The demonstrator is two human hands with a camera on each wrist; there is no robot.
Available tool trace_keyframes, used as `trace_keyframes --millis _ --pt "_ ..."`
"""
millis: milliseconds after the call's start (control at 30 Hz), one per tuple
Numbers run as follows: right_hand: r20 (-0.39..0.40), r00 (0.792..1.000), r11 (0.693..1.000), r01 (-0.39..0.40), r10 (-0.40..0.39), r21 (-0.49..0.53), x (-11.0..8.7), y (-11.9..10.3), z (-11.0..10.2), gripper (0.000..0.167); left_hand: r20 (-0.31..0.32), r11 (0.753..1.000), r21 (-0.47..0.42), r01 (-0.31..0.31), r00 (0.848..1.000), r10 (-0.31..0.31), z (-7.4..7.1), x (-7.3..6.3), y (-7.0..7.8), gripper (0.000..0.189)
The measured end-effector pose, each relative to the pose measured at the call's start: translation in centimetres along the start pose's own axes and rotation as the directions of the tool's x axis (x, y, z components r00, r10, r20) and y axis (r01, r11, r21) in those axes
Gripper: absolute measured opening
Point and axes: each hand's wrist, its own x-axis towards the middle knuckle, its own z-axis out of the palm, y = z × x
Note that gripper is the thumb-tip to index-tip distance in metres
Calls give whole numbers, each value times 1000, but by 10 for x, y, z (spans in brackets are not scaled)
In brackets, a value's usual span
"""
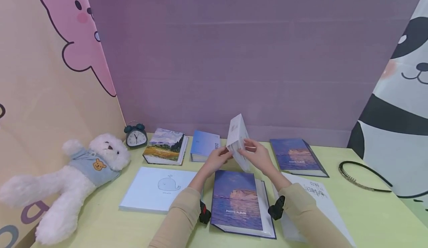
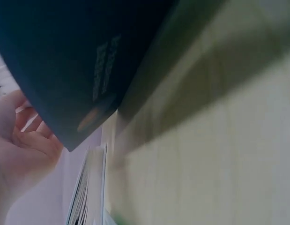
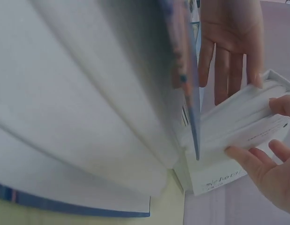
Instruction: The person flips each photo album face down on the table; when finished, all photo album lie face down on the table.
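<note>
Both hands hold a small white album (image 1: 236, 132) raised upright and partly opened above the table. My left hand (image 1: 215, 159) grips its left edge; in the right wrist view the left thumb and fingers (image 3: 231, 42) are at the cover's edge. My right hand (image 1: 258, 155) pinches the other side, with the thumb and fingertips on the cover and the pages (image 3: 248, 115). Below the wrists lies a blue photo album (image 1: 235, 199) with a seascape cover, its cover slightly lifted. It looms close in the left wrist view as a dark cover (image 2: 74, 61).
Left lie a white whale-cover book (image 1: 157, 188), a landscape-cover album (image 1: 165, 146) and a blue album (image 1: 204, 144). An alarm clock (image 1: 136, 136) and plush bear (image 1: 97, 166) stand beyond. Right are another seascape album (image 1: 297, 157), a white book (image 1: 317, 196) and a dark headband (image 1: 364, 177).
</note>
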Motion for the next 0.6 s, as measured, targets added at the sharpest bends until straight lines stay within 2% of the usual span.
trace_keyframes --millis 167,233,333,467,600 --pt "61 998 996 -38 33 86 1 -4 -3 70 -46 1000 -25 -15 999 13 1 1 7 47" --pt "64 998 995 -16 9 100 1 -6 -4 78 -64 1000 -19 -19 998 17 2 1 9 47" --pt "37 997 992 64 -69 105 2 -9 -6 85 -69 1000 -9 -27 997 26 2 0 11 46" --pt "30 987 985 156 -158 70 2 -10 -10 72 -46 999 -20 -34 998 33 4 -1 13 46" --pt "64 987 989 147 -148 25 -1 -7 -16 59 -26 1000 -24 -11 1000 10 5 -1 13 45"
